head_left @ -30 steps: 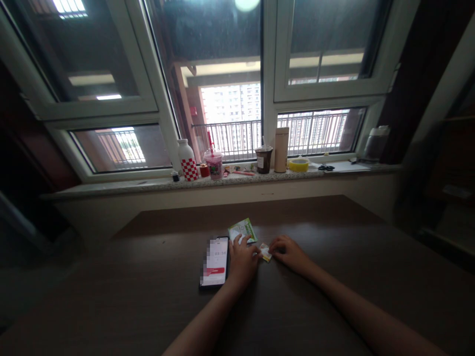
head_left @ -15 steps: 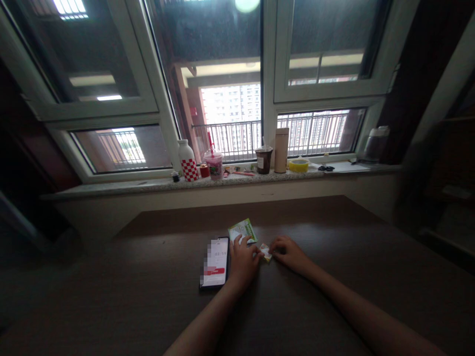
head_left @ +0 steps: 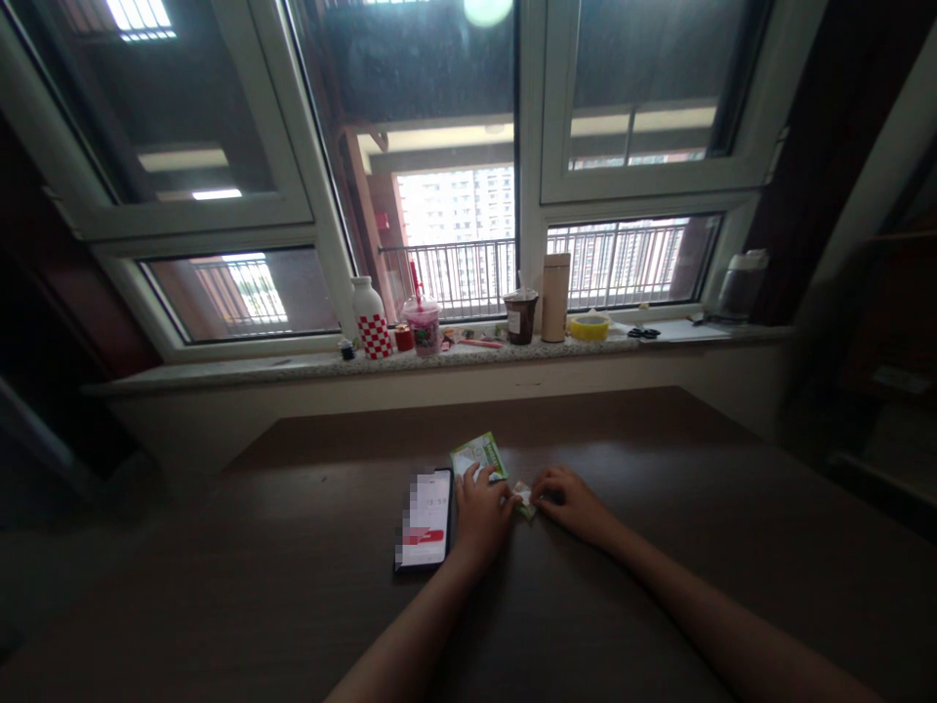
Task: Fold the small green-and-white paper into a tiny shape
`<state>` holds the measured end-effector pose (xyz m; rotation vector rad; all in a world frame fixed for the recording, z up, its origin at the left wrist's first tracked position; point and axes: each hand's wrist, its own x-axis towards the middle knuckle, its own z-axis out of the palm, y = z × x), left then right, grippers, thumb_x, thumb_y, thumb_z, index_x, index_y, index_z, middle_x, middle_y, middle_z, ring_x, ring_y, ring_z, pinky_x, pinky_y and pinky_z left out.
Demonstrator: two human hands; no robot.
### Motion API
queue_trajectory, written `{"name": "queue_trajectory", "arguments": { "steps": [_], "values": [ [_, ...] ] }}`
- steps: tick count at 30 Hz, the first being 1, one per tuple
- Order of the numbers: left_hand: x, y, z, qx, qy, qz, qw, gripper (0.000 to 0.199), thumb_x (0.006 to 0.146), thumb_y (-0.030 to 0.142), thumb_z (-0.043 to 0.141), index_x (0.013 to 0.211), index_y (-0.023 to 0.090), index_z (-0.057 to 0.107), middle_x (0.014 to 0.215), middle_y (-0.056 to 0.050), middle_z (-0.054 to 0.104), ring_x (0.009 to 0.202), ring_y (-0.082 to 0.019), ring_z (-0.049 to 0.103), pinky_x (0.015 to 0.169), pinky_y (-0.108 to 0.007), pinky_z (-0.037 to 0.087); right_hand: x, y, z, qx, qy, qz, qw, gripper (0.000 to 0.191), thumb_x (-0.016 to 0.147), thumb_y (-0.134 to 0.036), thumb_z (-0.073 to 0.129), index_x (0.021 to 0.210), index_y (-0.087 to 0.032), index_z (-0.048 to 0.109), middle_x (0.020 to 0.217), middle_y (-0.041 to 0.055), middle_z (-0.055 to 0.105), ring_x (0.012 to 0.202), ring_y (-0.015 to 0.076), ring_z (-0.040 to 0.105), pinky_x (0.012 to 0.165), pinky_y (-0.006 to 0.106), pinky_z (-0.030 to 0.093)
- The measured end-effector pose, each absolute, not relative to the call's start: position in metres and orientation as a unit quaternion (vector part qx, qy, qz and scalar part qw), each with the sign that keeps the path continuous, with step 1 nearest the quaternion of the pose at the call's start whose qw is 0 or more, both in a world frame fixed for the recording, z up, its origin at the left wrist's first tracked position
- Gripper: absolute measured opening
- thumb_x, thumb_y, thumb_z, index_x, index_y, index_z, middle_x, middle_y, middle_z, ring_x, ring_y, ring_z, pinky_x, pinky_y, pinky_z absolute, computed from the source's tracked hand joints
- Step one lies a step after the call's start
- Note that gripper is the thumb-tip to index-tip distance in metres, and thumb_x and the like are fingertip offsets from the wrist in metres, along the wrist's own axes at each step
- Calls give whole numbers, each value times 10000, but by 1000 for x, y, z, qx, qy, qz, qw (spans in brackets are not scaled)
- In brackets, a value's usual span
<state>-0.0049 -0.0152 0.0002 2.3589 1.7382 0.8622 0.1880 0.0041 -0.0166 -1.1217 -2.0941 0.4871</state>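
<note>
A small square piece of paper (head_left: 523, 499), white with coloured edges, lies on the table between my two hands. My left hand (head_left: 483, 517) pinches its left edge between thumb and index finger, while the other fingers spread over the lower edge of a green and white packet (head_left: 479, 453). My right hand (head_left: 575, 503), its fingers curled, holds the paper's right edge in a pinch. The paper is too small for its print to be read. A black-edged phone (head_left: 428, 522) with a lit screen lies just left of my left hand.
The brown table (head_left: 293, 605) reaches toward a stone windowsill (head_left: 314, 363). Along the sill stand a checkered bottle (head_left: 372, 317), a pink drink cup (head_left: 422, 327), a brown cup (head_left: 520, 317), a tan flask (head_left: 555, 298), yellow tape (head_left: 589, 327) and black scissors (head_left: 643, 333).
The small paper has tilted slightly between my fingertips. Both hands stay in nearly the same place, and the packet and phone have not visibly moved.
</note>
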Motion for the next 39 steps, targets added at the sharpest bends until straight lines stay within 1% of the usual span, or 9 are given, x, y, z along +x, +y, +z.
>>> {"name": "queue_trajectory", "arguments": {
  "steps": [6,11,14,18,20,26,30,34,39],
  "values": [
    [-7,-13,-3,772,563,291,55,121,814,334,664,802,234,732,1272,-52,584,1295,-328,348,1077,-543,256,185,2,-18,-448,-805,164,352,99,884,-241,546,867,-196,633,926,55,639,928,212,554,848,346,414],
    [-7,-16,1,778,552,295,50,81,818,239,647,800,227,725,1263,-53,584,1296,-323,349,1080,-555,249,183,0,-18,-451,-797,162,368,88,888,-227,528,870,-191,606,916,52,633,903,207,559,832,342,422],
    [-7,-17,3,780,547,299,51,81,809,212,653,797,233,730,1237,-47,600,1282,-319,364,1077,-546,263,183,-3,-13,-440,-795,161,385,60,854,-209,562,886,-195,611,929,47,632,922,205,558,848,341,422],
    [-8,-16,2,781,534,320,49,86,803,218,659,779,249,735,1201,-38,619,1262,-308,384,1061,-516,298,183,-5,-8,-415,-806,163,389,229,748,-98,612,948,-206,640,969,44,647,989,212,542,895,344,414],
    [-8,-15,0,781,531,324,51,84,806,232,658,787,255,736,1196,-38,620,1258,-310,388,1057,-521,299,183,-4,-10,-419,-805,169,385,249,733,-79,610,939,-211,657,946,45,649,976,212,546,881,340,425],
    [-6,-17,1,775,540,323,58,107,813,281,643,865,273,736,1206,-45,611,1269,-307,384,1080,-543,259,185,2,-18,-436,-799,160,382,164,761,-109,626,888,-196,683,913,64,637,949,215,559,862,346,445],
    [-4,-20,4,772,551,310,71,183,769,292,672,939,287,739,1236,-54,594,1279,-318,372,1089,-553,240,185,2,-20,-447,-794,144,386,103,795,-164,638,872,-198,698,976,83,625,977,217,561,896,358,441],
    [-4,-20,5,768,558,305,80,137,760,291,671,872,281,750,1253,-42,591,1289,-316,360,1095,-546,230,184,1,-20,-454,-792,131,387,94,803,-185,640,871,-205,703,993,85,616,982,218,565,906,366,442],
    [-3,-17,5,760,564,314,75,81,762,257,668,775,247,747,1228,-39,614,1268,-313,382,1086,-533,245,182,0,-19,-452,-791,121,393,126,801,-159,616,885,-210,695,980,76,616,965,214,565,901,369,448]
  ]
}}
